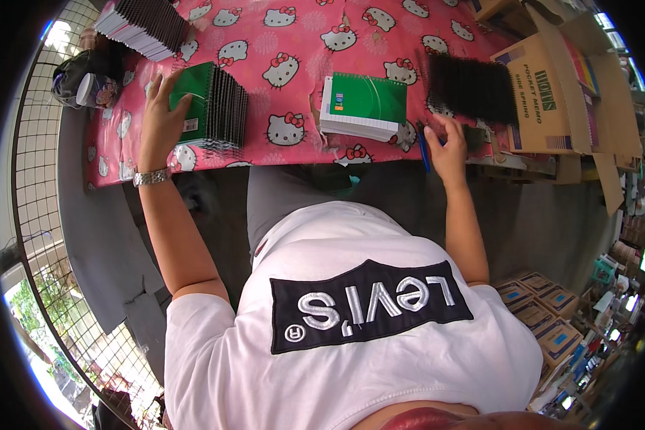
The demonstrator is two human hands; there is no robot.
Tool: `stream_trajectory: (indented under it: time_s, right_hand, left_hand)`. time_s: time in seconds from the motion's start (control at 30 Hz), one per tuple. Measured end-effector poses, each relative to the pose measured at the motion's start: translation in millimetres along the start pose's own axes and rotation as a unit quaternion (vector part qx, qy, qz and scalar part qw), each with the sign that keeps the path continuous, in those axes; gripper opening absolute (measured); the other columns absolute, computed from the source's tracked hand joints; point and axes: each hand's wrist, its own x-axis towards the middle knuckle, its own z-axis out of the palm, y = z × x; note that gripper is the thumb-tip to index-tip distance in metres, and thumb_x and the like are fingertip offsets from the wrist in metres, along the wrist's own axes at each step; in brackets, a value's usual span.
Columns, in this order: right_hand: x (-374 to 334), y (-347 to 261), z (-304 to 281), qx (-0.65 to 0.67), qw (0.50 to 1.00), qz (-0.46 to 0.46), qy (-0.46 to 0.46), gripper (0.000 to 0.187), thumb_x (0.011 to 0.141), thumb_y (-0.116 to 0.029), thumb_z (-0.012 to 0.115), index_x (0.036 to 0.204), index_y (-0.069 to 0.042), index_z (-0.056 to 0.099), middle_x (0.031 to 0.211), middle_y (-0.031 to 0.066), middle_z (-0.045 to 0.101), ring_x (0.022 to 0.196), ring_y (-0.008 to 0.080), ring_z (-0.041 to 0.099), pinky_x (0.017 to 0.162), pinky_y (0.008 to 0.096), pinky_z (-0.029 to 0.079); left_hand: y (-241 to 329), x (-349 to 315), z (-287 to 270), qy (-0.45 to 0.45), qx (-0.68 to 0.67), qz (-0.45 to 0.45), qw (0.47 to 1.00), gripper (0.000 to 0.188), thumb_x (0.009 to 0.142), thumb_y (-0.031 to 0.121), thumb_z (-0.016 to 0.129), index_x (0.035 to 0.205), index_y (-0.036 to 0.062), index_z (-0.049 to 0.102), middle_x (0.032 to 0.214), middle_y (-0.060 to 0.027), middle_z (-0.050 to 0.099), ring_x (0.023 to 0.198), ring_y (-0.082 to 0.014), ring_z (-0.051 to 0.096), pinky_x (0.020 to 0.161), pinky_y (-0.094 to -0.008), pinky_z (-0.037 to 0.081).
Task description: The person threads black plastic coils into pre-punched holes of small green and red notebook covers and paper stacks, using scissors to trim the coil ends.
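My left hand (163,115), with a metal watch band at the wrist, lies against the left side of a stack of green spiral notebooks (201,100). Its fingers are spread, and the thumb touches the top cover. At the right, my right hand (448,149) is curled by the table edge, with a slim blue pen-like tool (424,152) at its thumb; its exact kind is unclear. Between the hands sits a stack of loose lined sheets topped by a green cover (369,99). Black spiral wires (471,87) lie bunched just beyond my right hand.
An open cardboard box (552,107) stands at the right end of the pink patterned table cover (279,43). More bound notebooks (143,27) are stacked at the far left, near a dark bag (72,75) and a cup (87,89). Wire mesh (39,179) runs along the left.
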Motion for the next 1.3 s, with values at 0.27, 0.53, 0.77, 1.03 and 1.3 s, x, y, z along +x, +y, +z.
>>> stream_trajectory:
  time_s: [0.27, 0.53, 0.77, 1.03, 1.3]
  right_hand:
    - [50, -44, 11, 0.250, 0.941, -0.023, -0.228, 0.111, 0.069, -0.021, 0.089, 0.155, -0.013, 0.019, 0.153, 0.0176, 0.036, 0.134, 0.0320, 0.045, 0.112, 0.0420, 0.037]
    - [60, -47, 21, 0.162, 0.944, -0.015, -0.286, 0.129, 0.062, -0.017, 0.092, 0.159, -0.023, 0.007, 0.148, 0.0162, 0.048, 0.135, 0.0335, 0.048, 0.114, 0.0435, 0.037]
    - [64, -56, 15, 0.162, 0.948, -0.023, -0.274, 0.133, 0.064, -0.019, 0.091, 0.159, -0.024, -0.002, 0.145, 0.0198, 0.049, 0.133, 0.0365, 0.050, 0.110, 0.0428, 0.041]
    - [73, -50, 11, 0.136, 0.937, -0.010, -0.322, 0.138, 0.063, -0.020, 0.090, 0.159, -0.027, -0.008, 0.144, 0.0215, 0.049, 0.131, 0.0382, 0.050, 0.109, 0.0424, 0.040]
    - [91, -42, 8, 0.160, 0.918, 0.001, -0.362, 0.139, 0.064, -0.018, 0.090, 0.158, -0.027, -0.012, 0.146, 0.0239, 0.048, 0.131, 0.0383, 0.051, 0.108, 0.0411, 0.041]
  left_hand:
    - [-3, 0, 2, -0.005, -0.023, -0.015, 1.000, 0.044, 0.097, 0.023, 0.060, 0.140, 0.0133, 0.055, 0.147, -0.0212, 0.047, 0.137, -0.0352, 0.045, 0.111, -0.0407, 0.038]
    - [188, -22, 94, -0.112, -0.102, 0.338, 0.929, 0.064, 0.076, 0.025, 0.081, 0.133, 0.0127, 0.056, 0.141, -0.0096, 0.053, 0.128, -0.0314, 0.051, 0.106, -0.0453, 0.043]
    - [208, -18, 137, -0.134, 0.052, 0.369, 0.918, 0.069, 0.070, 0.024, 0.082, 0.132, 0.0171, 0.053, 0.132, -0.0053, 0.052, 0.124, -0.0280, 0.049, 0.099, -0.0415, 0.043]
    - [204, -14, 143, -0.107, 0.045, 0.381, 0.918, 0.068, 0.070, 0.026, 0.083, 0.130, 0.0201, 0.053, 0.132, -0.0057, 0.051, 0.124, -0.0293, 0.048, 0.099, -0.0439, 0.041]
    - [207, -7, 147, -0.110, 0.033, 0.368, 0.923, 0.071, 0.067, 0.030, 0.085, 0.130, 0.0208, 0.052, 0.132, -0.0057, 0.051, 0.121, -0.0286, 0.049, 0.096, -0.0447, 0.040]
